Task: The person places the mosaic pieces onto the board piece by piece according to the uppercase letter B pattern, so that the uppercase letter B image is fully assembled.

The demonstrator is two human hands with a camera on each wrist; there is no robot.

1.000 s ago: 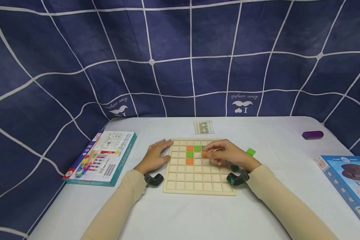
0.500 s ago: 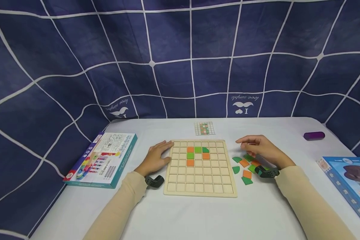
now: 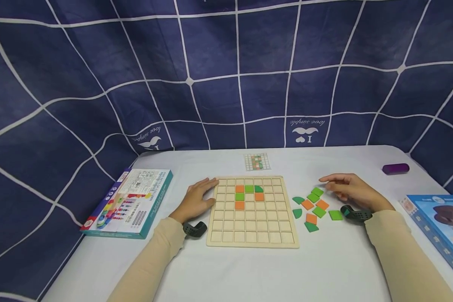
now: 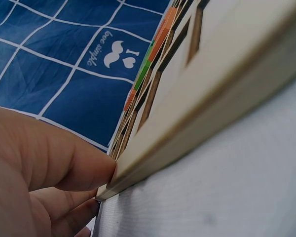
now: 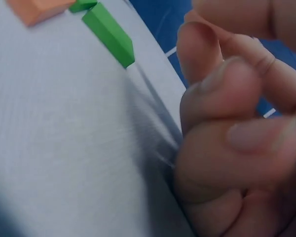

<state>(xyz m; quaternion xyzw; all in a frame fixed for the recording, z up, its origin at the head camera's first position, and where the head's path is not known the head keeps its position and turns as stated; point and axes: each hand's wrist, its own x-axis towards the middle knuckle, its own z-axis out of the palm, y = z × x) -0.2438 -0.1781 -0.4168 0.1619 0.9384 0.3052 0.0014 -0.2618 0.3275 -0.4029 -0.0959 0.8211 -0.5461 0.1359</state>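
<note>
A wooden grid board (image 3: pixel 254 225) lies on the table, with orange and green square tiles and one dark green quarter-round tile (image 3: pixel 258 189) in its upper cells. My left hand (image 3: pixel 194 198) rests at the board's left edge; in the left wrist view the thumb (image 4: pixel 89 165) touches the rim. My right hand (image 3: pixel 356 192) is over the table, right of a loose group of tiles, its fingers loosely bent and holding nothing. Nearest to it are a green square tile (image 3: pixel 317 191) and an orange square tile (image 3: pixel 322 204). A green tile (image 4: pixel 143 69) on the board shows in the left wrist view.
Behind the board lies a small pattern card (image 3: pixel 257 161). A flat toy box (image 3: pixel 130 201) is at the left, a blue box (image 3: pixel 443 226) at the right edge. A purple cylinder (image 3: pixel 395 169) lies at the back right. Dark green quarter-round tiles (image 3: pixel 311 227) lie beside the board.
My right hand has left the upper part of the board and moved right, past the loose tiles, uncovering the tiles on the board and the loose group. The left hand stays put.
</note>
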